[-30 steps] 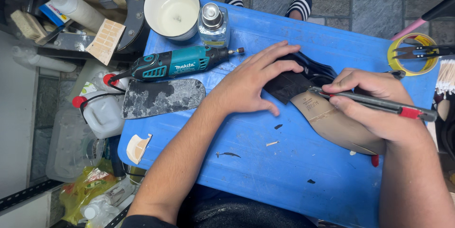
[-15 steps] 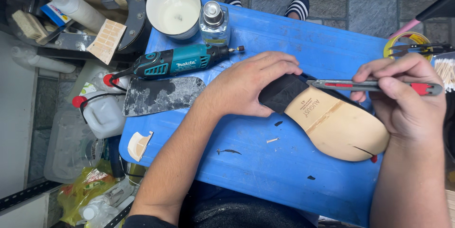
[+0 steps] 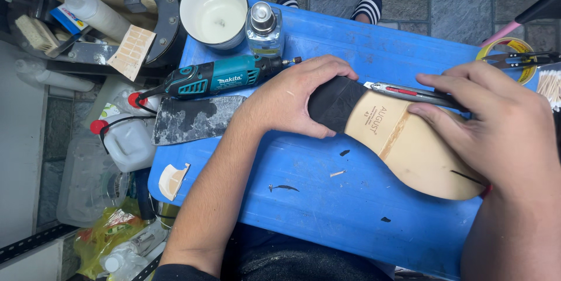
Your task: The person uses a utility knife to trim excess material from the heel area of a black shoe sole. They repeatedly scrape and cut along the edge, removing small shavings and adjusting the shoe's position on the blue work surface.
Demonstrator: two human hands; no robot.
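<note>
The left hand (image 3: 292, 103) clamped the black heel of the shoe (image 3: 403, 141), fingers wrapped over it, pinning it sole-up on the blue bench (image 3: 350, 211). To the right, the right hand (image 3: 497, 123) gripped a utility knife (image 3: 409, 93) along the sole's far edge. Done well, the heel stayed firmly pinned and the blade travelled away from the left fingers.

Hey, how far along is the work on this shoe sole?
Done: a tan sole sits on the upturned shoe, and scraps lie on the blue table. In hand: the left hand grips the black heel, while the right hand holds a utility knife at the sole's far edge. Left: I can't tell how much edge needs trimming.
</note>
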